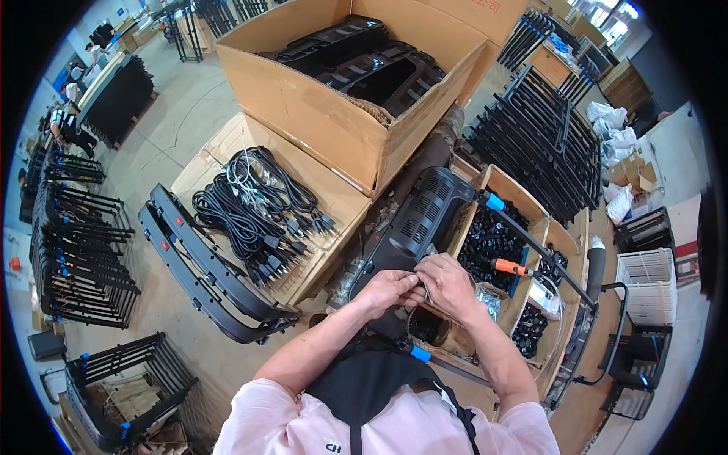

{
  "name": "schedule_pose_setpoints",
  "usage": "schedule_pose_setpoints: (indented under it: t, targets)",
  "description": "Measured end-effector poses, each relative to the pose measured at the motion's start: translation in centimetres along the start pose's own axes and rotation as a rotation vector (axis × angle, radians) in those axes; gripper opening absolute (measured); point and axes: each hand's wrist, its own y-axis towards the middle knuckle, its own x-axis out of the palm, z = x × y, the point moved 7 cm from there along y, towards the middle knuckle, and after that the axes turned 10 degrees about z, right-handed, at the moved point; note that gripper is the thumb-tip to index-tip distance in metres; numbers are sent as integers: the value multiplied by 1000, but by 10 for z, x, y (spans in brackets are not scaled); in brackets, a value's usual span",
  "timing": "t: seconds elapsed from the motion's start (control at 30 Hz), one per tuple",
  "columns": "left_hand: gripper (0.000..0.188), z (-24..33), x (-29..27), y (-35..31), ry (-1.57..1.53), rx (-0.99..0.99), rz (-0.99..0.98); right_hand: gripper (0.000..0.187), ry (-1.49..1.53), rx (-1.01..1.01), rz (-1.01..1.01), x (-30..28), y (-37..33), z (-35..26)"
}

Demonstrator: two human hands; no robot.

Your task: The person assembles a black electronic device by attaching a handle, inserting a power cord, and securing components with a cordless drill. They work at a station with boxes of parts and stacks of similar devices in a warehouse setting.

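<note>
My left hand [389,291] and my right hand [449,287] meet fingertip to fingertip in front of me. Both are closed in a pinch, and whatever sits between the fingers is too small and hidden to name. Just beneath them lies a long black plastic housing [433,206] with vent slots at its far end. Close by on the right stands a wooden parts tray [547,227] split into compartments of small black parts [487,241]. An orange-and-black screwdriver-like tool [511,266] lies across it, beside a black tube with blue bands [535,244].
Coiled black power cords [254,205] lie on cardboard at the left, beside curved black frame pieces [205,262]. An open carton [303,114] holding black plastic covers [364,64] stands beyond. Stacked black metal frames [538,140] fill the far right; more racks [80,243] line the left.
</note>
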Motion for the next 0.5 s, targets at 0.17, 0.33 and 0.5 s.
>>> schedule_pose_setpoints:
  t: [0.17, 0.33, 0.5]
  targets:
    - [29, 6, -8, 18, -108, -51, -21, 29, -56, -63, -112, -4, 15, 2]
    - [33, 28, -7, 28, -163, 15, -2, 30, -24, -138, -89, 3, 33, 18]
    - [47, 48, -9, 24, -229, 76, 106, 24, -36, -40, 33, 13, 65, 49]
